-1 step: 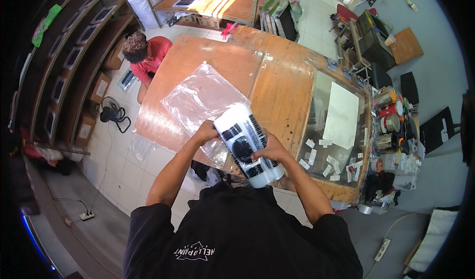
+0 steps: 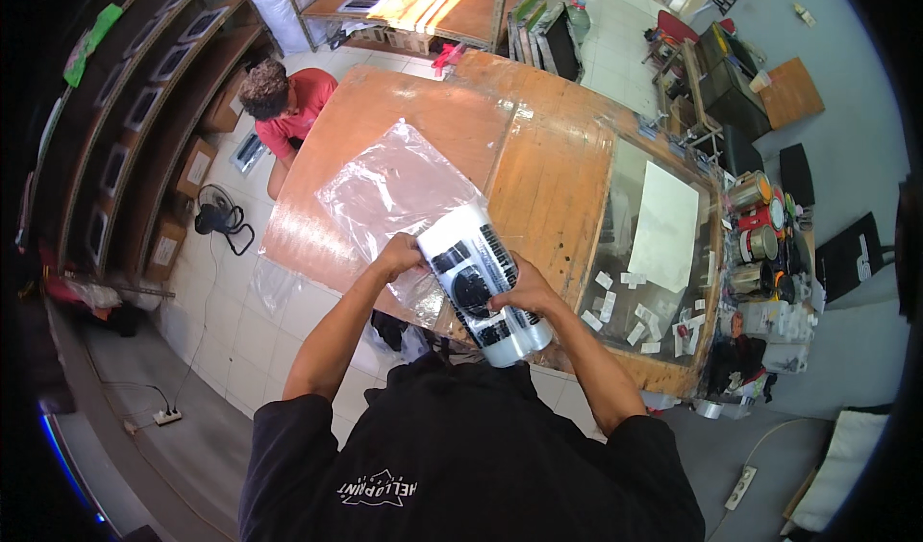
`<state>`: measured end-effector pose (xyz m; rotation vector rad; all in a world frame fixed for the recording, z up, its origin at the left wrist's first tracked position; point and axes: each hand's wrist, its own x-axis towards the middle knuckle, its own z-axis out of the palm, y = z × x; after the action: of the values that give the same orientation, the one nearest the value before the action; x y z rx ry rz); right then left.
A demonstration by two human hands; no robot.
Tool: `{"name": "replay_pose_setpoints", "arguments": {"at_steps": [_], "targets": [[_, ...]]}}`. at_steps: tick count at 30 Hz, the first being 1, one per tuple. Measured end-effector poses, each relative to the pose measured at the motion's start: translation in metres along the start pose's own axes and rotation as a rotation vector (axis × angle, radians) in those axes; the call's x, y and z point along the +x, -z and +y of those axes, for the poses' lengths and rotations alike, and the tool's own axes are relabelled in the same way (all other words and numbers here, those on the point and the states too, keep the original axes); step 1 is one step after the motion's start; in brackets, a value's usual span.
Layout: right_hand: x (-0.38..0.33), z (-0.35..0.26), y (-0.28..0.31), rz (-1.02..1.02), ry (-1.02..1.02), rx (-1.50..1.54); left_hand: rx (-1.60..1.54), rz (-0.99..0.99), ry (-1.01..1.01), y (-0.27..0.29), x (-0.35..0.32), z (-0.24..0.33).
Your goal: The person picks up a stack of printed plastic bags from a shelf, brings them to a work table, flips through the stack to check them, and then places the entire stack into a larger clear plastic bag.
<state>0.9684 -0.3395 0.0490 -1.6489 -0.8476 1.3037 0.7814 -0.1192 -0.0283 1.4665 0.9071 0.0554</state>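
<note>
A white, glossy bundle with black printing (image 2: 471,278), like a folded stack of printed plastic sheets, is held at a slant over the table's near edge. My left hand (image 2: 399,257) grips its upper left side, fingers curled behind it. My right hand (image 2: 524,284) clasps the right side, thumb lying across the dark print. Just beyond, a clear plastic bag (image 2: 385,182) lies flat and wrinkled on the wooden table (image 2: 553,182). The bundle covers the bag's near corner. What lies behind the bundle is hidden.
A glass panel (image 2: 608,263) with a white sheet (image 2: 665,220) and several small labels is at the table's right. Paint cans (image 2: 755,244) stand beyond it. A person in red (image 2: 306,100) crouches past the left edge, near a black fan (image 2: 219,217) and shelves (image 2: 144,148).
</note>
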Motion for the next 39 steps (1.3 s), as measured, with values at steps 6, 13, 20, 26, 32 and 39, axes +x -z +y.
{"name": "replay_pose_setpoints", "arguments": {"at_steps": [6, 13, 20, 26, 32, 39], "targets": [[-0.003, -0.007, -0.007, 0.056, -0.060, -0.098, 0.005, 0.208, 0.114, 0.019, 0.005, 0.008], [-0.012, -0.009, -0.031, 0.140, -0.060, -0.493, 0.415, 0.564, -0.518, -0.001, -0.023, 0.073], [-0.018, -0.023, -0.046, 0.201, -0.039, -0.640, 0.535, 0.446, -0.933, -0.022, -0.075, 0.117], [-0.019, -0.025, -0.034, 0.212, -0.115, -0.434, 0.923, 0.135, -0.956, -0.058, -0.115, 0.084], [-0.006, 0.013, -0.024, 0.286, 0.002, -0.189, 0.274, 0.864, -0.598, -0.070, -0.082, 0.026], [0.021, -0.017, -0.046, 0.362, -0.074, -0.102, -0.184, 0.476, -0.278, -0.082, -0.058, 0.001]]}}
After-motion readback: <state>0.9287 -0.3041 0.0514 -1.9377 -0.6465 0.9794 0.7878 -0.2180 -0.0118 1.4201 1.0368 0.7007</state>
